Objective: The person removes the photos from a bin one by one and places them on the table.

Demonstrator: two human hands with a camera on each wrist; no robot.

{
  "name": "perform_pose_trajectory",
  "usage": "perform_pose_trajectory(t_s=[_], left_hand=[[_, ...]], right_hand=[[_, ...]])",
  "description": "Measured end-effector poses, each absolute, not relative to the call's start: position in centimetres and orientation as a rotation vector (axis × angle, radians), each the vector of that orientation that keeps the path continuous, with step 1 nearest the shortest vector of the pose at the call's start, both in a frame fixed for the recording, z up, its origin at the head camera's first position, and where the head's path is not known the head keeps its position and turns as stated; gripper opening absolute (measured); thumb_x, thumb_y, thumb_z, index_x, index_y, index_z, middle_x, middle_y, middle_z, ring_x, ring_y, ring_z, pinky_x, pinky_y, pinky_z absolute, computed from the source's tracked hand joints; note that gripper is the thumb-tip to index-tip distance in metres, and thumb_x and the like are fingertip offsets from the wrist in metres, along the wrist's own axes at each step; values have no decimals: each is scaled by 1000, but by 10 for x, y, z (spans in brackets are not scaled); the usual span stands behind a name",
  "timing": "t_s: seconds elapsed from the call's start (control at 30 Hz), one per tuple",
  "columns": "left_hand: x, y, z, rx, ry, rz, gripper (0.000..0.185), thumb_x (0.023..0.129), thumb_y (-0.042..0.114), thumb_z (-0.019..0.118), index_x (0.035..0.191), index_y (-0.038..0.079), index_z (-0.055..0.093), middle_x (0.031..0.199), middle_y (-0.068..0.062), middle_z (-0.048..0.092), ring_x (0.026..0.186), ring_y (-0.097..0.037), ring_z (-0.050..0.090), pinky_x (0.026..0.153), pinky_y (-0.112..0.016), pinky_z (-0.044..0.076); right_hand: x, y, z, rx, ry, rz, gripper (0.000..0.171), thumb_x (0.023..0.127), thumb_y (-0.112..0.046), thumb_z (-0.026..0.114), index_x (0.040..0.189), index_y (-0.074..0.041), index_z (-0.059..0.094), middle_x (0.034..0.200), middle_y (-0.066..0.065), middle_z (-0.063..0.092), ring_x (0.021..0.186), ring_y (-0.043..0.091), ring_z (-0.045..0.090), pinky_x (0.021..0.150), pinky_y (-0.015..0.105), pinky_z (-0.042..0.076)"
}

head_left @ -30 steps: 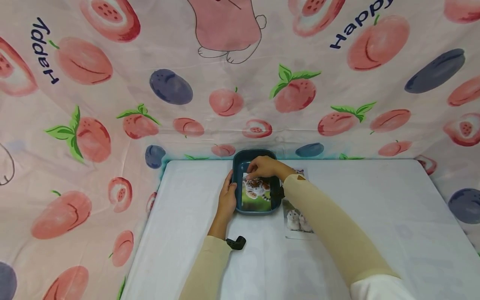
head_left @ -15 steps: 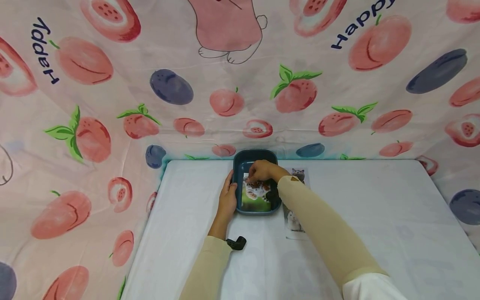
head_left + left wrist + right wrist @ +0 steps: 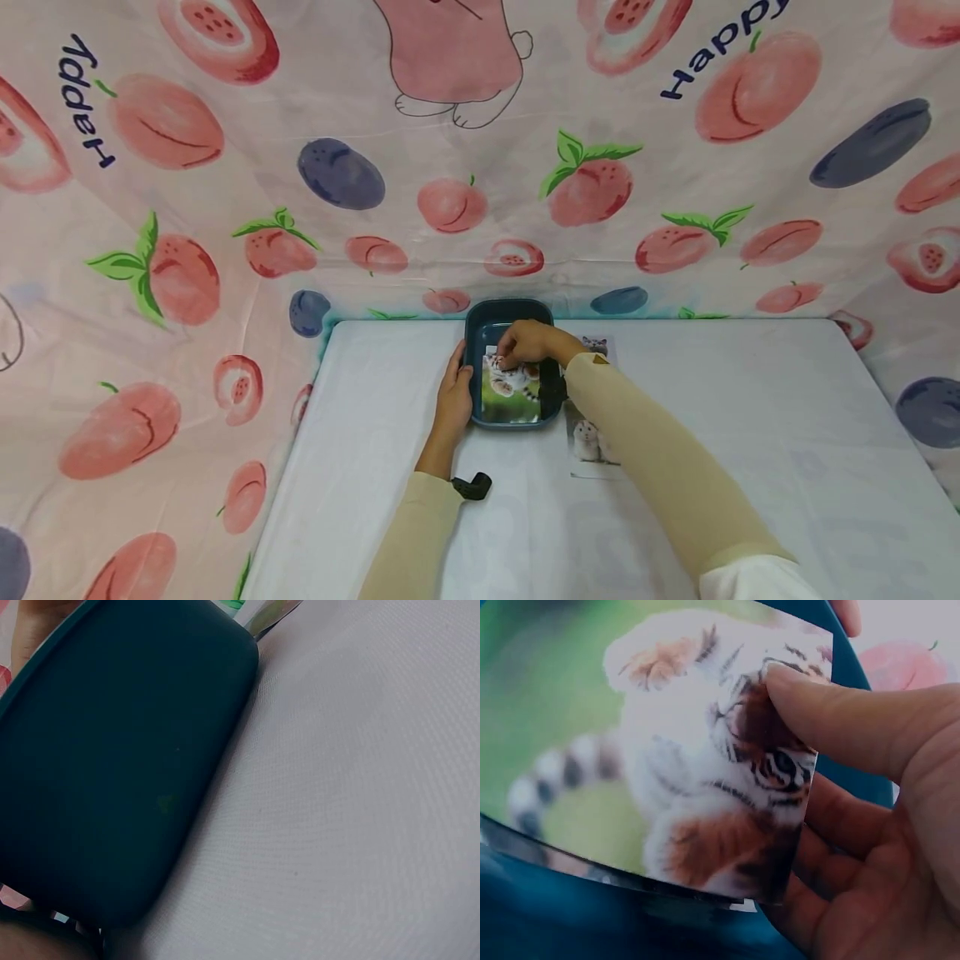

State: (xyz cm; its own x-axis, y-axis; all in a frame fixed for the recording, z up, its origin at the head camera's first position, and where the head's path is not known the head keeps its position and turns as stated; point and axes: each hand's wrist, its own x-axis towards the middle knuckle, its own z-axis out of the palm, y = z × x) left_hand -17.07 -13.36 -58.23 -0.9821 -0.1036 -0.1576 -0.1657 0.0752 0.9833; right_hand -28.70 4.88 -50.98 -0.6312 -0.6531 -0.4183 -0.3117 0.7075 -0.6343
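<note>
In the head view a dark teal tray (image 3: 512,310) lies at the table's back edge. My left hand (image 3: 452,398) rests along its left side, fingers stretched along the outer wall and thumb near the rim. The right hand (image 3: 534,342) reaches in over the tray and pinches a tiger cub photo (image 3: 512,396) by its far edge. In the right wrist view the thumb (image 3: 832,724) presses on the tiger's face while the fingers curl behind the photo. Another picture's edge (image 3: 562,861) shows under it. The left wrist view is mostly filled by the tray's outer wall (image 3: 127,750).
Right of the tray, partly under the right sleeve (image 3: 660,450), lie a hamster photo (image 3: 587,442) and a cat photo (image 3: 596,343). A white cloth covers the table (image 3: 765,417). Behind it hangs a fruit-printed curtain (image 3: 450,150).
The right hand lowers slightly onto the tiger photo and shifts a little over its upper part; the photo's angle changes slightly. The left hand and tray stay in place.
</note>
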Motion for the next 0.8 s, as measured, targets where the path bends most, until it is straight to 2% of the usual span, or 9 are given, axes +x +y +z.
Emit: perform_pose_trajectory(t_s=[0.1,0.23,0.33,0.5,0.8], left_hand=[[-171,-133,-582,-291,2267,2089,51,110,25,39,158,40,34,168,3,29,157,-24,21,127,-51,20],[-171,-133,-582,-298,2262,2093,51,110,26,40,158,41,34,168,3,29,157,-23,22,127,-50,20],[-172,-134,-583,-293,2262,2094,51,110,26,39,158,41,34,168,3,30,157,-23,22,127,-51,19],[-172,-134,-583,-290,2256,2092,50,110,28,39,157,43,34,167,5,30,157,-23,22,127,-53,19],[-173,-135,-584,-283,2274,2063,51,110,28,39,159,40,33,168,4,29,157,-25,22,127,-53,20]], right_hand=[[-285,52,-507,-746,2214,-698,22,98,-19,69,117,-11,77,87,2,76,55,19,64,66,30,58],[-283,54,-503,-790,2198,-685,35,98,-15,68,132,-10,69,92,2,78,51,16,63,69,30,58],[-282,55,-502,-812,2226,-696,33,98,-17,69,131,-14,68,93,-2,78,53,14,63,70,29,58],[-278,61,-503,-838,2286,-820,28,99,-23,68,127,-18,69,90,-1,76,57,16,63,63,31,56],[-268,76,-498,-824,2348,-1050,33,100,-28,67,132,-19,69,67,2,64,50,16,48,54,32,47]])
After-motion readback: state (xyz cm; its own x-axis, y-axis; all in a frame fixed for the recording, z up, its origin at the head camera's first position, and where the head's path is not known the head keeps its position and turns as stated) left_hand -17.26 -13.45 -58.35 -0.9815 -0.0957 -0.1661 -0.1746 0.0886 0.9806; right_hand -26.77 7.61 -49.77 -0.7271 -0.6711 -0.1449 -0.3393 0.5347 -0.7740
